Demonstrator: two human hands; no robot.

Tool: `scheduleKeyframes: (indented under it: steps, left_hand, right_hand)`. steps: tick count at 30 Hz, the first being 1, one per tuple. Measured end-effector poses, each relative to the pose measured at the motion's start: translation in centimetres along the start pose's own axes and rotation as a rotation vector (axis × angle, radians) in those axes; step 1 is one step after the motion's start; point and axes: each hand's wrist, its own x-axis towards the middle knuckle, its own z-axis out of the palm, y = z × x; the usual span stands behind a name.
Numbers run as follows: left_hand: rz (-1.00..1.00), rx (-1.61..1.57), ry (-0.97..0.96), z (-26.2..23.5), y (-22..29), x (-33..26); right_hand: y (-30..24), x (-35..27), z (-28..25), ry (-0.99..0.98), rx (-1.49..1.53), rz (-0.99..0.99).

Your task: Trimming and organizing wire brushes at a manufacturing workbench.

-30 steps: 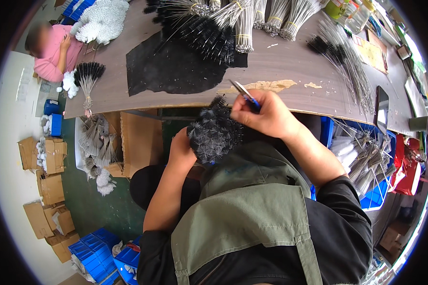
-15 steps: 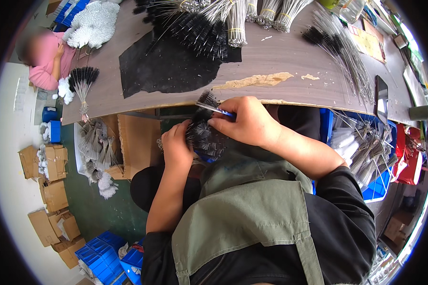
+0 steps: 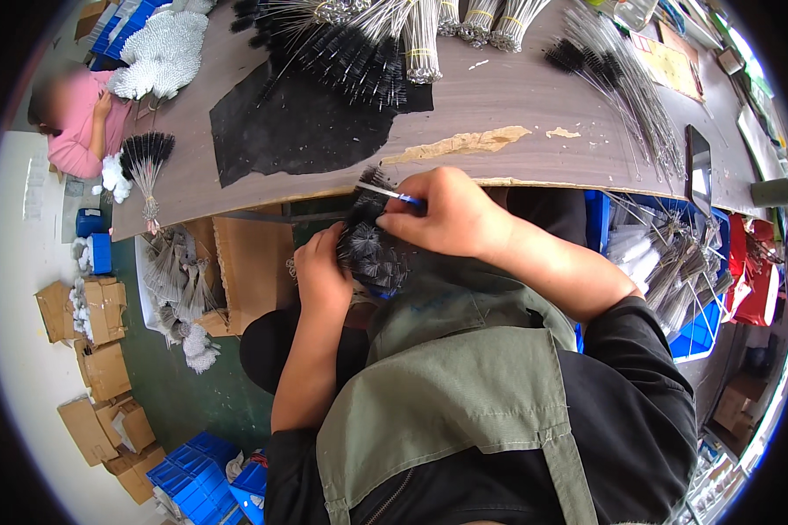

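Note:
Just below the table's front edge, my left hand (image 3: 322, 267) is closed around a bundle of black-bristled wire brushes (image 3: 375, 252), their round bristle ends facing up. On the right side of the bundle, my right hand (image 3: 453, 214) pinches a slim tool (image 3: 380, 190) with a blue handle and a flat metal blade-like end; its exact kind is unclear. That metal end lies across the upper bristles. The right thumb is against or very near the brushes. My left fingertips are partly hidden behind the bristles.
On the table (image 3: 315, 194) are a black sheet (image 3: 298, 131), tied wire-brush bundles (image 3: 346, 66), loose brushes (image 3: 622, 87) and a phone (image 3: 699, 166). A blue crate (image 3: 696, 337) of brushes stands at right, a cardboard box (image 3: 252, 276) at left. Another person (image 3: 79, 118) sits far left.
The view has shifted slightly. Both hands still hold the brushes and the blue-handled tool, whose metal end now lies a little flatter across the bristles.

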Motion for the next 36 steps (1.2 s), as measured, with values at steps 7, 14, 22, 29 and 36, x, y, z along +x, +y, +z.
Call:
scheduleKeyframes:
  steps: [7, 14, 22, 29, 36]
  left_hand:
    - [-0.018, -0.047, -0.013, 0.0, 0.0, 0.0]
    - [-0.154, -0.353, -0.145, 0.4, -0.4, 0.1]
    - [-0.422, -0.969, -0.115, 1.1, -0.8, -0.1]
    - [-0.513, -0.988, -0.128, 1.8, -1.7, -0.2]
    - [-0.431, -0.911, -0.034, 2.8, -2.4, -0.7]
  right_hand:
    - [0.8, 0.6, 0.0, 0.018, 0.040, -0.001]
    - [0.7, 0.8, -0.3, 0.239, -0.311, -0.346]
    - [0.5, 0.9, -3.5, 0.198, 0.025, 0.023]
    - [1.7, -0.5, -1.8, -0.141, 0.365, 0.032]
    - [0.9, -1.3, -0.5, -0.163, 0.302, 0.005]
